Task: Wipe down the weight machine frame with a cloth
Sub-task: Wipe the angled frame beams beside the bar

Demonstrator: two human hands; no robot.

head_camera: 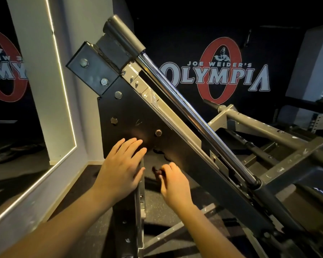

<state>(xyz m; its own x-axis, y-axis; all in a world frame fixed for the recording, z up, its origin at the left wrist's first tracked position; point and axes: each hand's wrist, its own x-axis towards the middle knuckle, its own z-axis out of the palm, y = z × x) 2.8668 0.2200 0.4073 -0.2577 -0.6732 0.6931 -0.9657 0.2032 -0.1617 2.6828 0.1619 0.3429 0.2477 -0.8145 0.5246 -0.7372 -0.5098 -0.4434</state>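
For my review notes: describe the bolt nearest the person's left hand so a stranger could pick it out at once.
Start at the sloping chrome bar of the weight machine, then drop to the black plate under it. The bolt sits low on that plate, just up and right of the left hand. Unlike the other bolts, it lies closest to the fingertips.

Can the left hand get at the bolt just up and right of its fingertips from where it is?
Probably yes. The left hand lies flat on the black frame plate, fingers straight, and the bolt sits exposed on the same plate just past them. Nothing lies between; the right hand is lower and off to the side.
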